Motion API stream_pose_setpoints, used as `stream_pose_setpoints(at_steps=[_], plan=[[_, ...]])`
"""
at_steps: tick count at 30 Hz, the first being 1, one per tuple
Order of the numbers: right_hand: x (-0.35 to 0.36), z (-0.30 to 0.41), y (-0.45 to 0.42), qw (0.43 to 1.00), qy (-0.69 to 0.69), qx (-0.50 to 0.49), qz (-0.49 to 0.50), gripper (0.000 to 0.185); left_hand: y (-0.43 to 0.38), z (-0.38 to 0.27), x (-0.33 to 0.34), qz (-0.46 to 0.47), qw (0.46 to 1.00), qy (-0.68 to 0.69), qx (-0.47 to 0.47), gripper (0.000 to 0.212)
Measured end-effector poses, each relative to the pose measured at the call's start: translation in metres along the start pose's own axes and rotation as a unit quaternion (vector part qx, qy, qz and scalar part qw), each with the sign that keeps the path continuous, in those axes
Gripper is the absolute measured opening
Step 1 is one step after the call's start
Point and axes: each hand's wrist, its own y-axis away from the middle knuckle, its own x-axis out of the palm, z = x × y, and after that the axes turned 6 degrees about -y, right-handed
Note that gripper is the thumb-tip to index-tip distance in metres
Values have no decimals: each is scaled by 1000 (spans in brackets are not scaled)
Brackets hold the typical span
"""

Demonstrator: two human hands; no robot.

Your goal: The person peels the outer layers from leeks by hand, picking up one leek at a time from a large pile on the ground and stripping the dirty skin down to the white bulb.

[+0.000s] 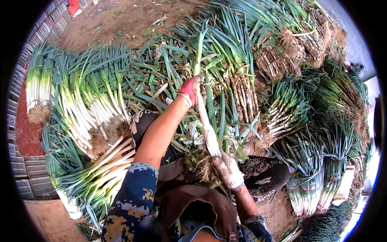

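Observation:
A large green onion (206, 121) with a white shank and green top lies diagonally in front of me. My left hand (191, 90), in a red glove, grips its upper shank where white turns to green. Down at the root end, my right hand (228, 171), in a soiled white glove, is closed around the base of the same onion. Stringy roots (205, 169) hang out to the left of that glove. A loose, pale peeled leaf (237, 148) curls beside the right hand. Torn leaves (193, 133) lie beneath the onion; the right fingertips are hidden.
Cleaned white-shanked onions (96, 112) lie in piles on my left. Unpeeled, soil-covered onions (242, 96) lie ahead, with more bundles (281, 53) at far right. Tied bundles (305, 184) stand by my right knee. Stacked printed blocks (33, 169) line the left edge.

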Motion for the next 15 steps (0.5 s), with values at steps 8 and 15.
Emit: stream_pose_setpoints(at_steps=[8,15], plan=[[-15,14,57,997,40,65,6,40,-25,11,5,-32,999,-14,1,12],[-30,27,116,989,56,132,37,46,-60,-2,-15,-49,999,-1,14,25]])
